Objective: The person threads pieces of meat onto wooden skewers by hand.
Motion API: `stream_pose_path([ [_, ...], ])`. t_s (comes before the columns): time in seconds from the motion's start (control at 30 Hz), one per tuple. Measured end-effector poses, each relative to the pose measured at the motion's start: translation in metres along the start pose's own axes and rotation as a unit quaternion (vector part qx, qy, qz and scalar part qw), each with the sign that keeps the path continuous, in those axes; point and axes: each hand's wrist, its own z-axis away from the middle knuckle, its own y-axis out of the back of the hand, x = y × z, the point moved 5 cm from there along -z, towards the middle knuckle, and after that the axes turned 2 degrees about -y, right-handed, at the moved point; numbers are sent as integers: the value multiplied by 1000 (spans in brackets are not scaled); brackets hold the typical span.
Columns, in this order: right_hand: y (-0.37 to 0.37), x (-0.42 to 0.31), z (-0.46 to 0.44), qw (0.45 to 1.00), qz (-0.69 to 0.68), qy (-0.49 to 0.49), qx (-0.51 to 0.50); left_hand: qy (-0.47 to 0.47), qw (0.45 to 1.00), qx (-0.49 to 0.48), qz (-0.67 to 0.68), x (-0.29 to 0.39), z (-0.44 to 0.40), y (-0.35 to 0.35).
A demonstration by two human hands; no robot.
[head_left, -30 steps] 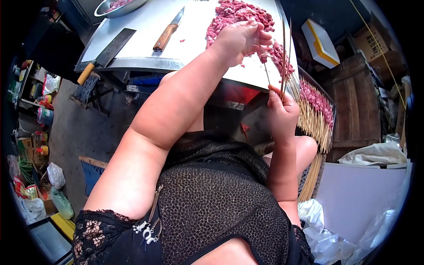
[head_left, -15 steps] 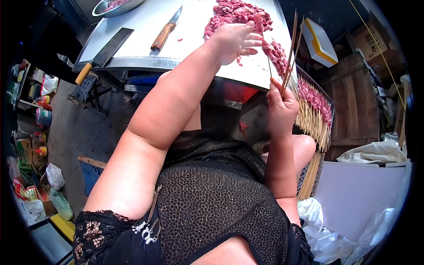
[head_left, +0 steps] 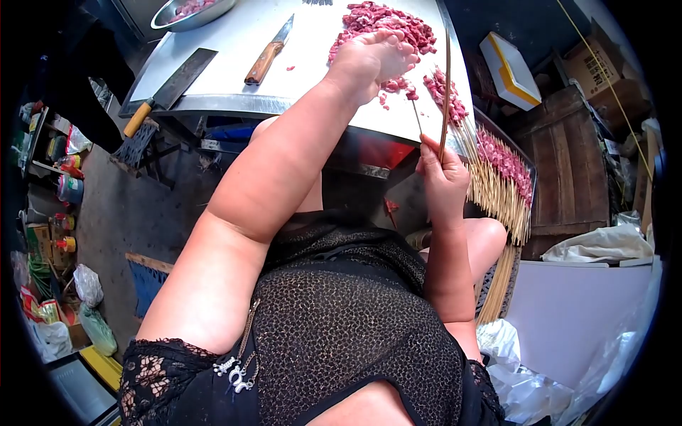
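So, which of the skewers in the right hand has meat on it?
The skewer slanting toward the left hand, with meat at its tip; the right hand's other skewers stand nearly upright and look bare.

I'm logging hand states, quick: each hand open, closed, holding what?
Left hand: at the meat pile; open or closed cannot be told.
Right hand: closed, holding skewers.

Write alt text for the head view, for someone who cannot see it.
A person's right hand holds bare sticks and a skewer with meat at its tip, while the left hand is at a pile of raw meat on a white table. A knife and cleaver lie left; loaded skewers lie right.
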Motion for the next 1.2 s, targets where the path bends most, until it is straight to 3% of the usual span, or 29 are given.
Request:
stream_pose_path([
  [0.13, -1, -3, 3, 998, -30, -40, -24, 3, 1000, 2, 18, -1, -2, 2],
  [0.2, 1, 3, 2, 994, -78, -82, -11, 33, 996, -75, 46, -1, 0, -4],
  [0.33, -1, 3, 1, 994, -73, -83, -11, 16, 999, -37, -29, -2, 4, -5],
  [0.53, -9, -2, -2, 998, -30, -50, -3, -61, 997, -35, -8, -3, 5, -5],
  [0.73, -18, -10, -5, 999, 8, -48, -17, -25, 997, -38, 67, 1, 6, -7],
  [0.83, -31, -12, -2, 969, -169, -163, -78, -27, 995, -54, 79, 1, 4, -4],
  [1.03, -41, -12, 3, 919, -279, -253, -114, -12, 992, -69, 103, 4, 2, -4],
  [1.17, -47, -1, 4, 916, -301, -235, -122, -29, 995, -62, 79, 7, 4, -4],
  [1.2, -43, -4, 0, 980, -147, -110, -72, -29, 995, -62, 79, 6, 4, -4],
])
